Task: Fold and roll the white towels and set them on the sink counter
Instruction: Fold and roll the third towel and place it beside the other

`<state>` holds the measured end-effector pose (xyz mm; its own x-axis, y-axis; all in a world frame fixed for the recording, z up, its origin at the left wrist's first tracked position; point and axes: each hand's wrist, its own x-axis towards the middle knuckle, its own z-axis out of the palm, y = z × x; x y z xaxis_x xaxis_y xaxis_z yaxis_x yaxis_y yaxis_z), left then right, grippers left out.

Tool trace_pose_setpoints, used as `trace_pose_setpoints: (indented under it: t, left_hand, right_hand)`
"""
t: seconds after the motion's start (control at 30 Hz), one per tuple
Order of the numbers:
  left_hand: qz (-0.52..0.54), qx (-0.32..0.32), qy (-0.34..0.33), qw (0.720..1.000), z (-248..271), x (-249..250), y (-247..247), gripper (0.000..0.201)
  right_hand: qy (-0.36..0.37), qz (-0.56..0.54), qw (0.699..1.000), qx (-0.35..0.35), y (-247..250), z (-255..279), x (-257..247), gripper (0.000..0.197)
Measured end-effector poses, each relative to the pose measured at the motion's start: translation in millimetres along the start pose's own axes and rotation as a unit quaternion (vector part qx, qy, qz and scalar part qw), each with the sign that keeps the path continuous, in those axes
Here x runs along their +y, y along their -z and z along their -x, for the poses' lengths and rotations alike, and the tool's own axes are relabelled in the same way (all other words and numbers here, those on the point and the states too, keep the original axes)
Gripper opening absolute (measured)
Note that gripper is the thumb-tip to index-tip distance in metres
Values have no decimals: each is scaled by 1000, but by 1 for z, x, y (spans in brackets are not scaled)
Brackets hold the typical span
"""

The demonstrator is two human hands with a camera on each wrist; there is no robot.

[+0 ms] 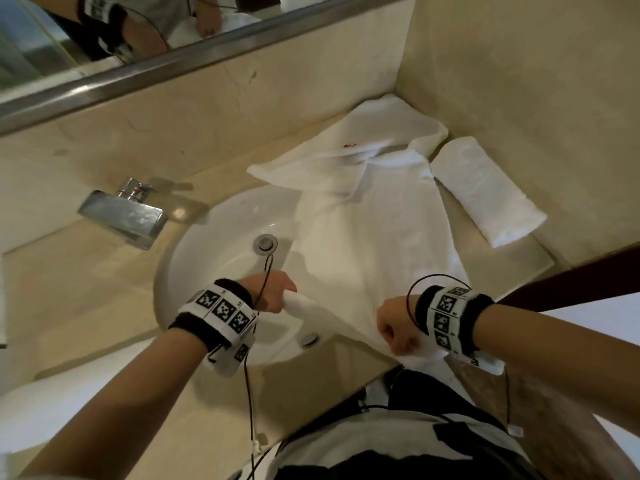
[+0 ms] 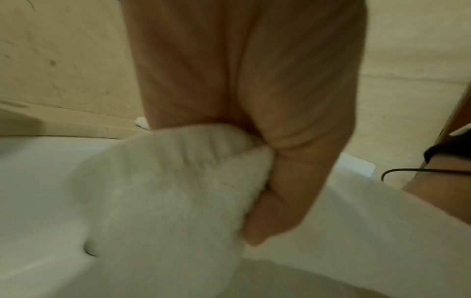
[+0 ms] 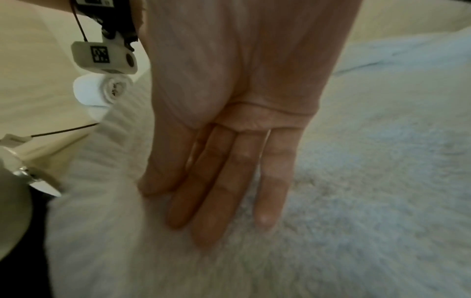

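The left hand (image 1: 273, 292), low and left of centre in the head view, is closed round a bunched corner of the unrolled towel (image 1: 363, 237); in the left wrist view the cloth is seen gathered between thumb and curled fingers. The right hand (image 1: 396, 327), low and right of centre, looks fisted from above, yet in the right wrist view its fingers (image 3: 221, 181) are laid straight against the same towel, the thumb beside them, so a flat press rather than a full grip is judged.

The towel is stretched between the two hands along its near edge and spread away from them across the right part of the sink (image 1: 214, 237) and onto the counter (image 1: 526, 251), its far end rumpled toward the upper right corner.

One rolled towel (image 1: 485, 192) is already lying on the counter at the right, just beside the spread one. Counted in these views: two white towels, one rolled and set down, one unrolled and in hand. Folding and rolling of the second is judged as barely begun.
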<state>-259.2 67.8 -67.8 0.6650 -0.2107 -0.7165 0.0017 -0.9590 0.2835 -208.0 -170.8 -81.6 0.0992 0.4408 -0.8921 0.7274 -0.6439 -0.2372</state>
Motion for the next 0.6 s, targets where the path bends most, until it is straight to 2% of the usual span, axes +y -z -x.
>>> trace_pose_setpoints:
  t: [0.1,0.17,0.23,0.27,0.33,0.37,0.43,0.47,0.53,0.6]
  left_hand:
    - [-11,62,32,998,1,3,-2,24]
    - [-49,62,25,997,3,7,-3,28]
    - [-81,61,-33,994,8,16,-1,32]
    - [-106,66,-87,988,11,23,-1,30]
    - [-224,125,-220,941,19,39,1,19]
    - [-272,154,-259,914,23,46,0,20]
    - [-315,201,-307,875,29,56,-1,28]
    - [-324,212,-328,862,30,60,-2,28]
    - [-340,239,-362,834,31,64,-3,26]
    - [-337,263,-380,820,33,66,-2,24]
  right_hand:
    - [10,-17,998,-55,-6,0,2,22]
    - [11,-74,993,-96,-2,5,4,20]
    - [6,-177,979,-99,9,11,7,20]
    - [3,-239,969,-67,16,13,8,21]
    - [3,-367,930,35,31,16,5,17]
    - [9,-423,903,78,39,18,2,13]
    - [36,-509,854,105,56,25,-6,23]
    - [56,-529,841,94,63,28,-11,32]
    - [88,-534,839,62,75,34,-21,42]
    - [103,-523,845,49,83,37,-29,37]
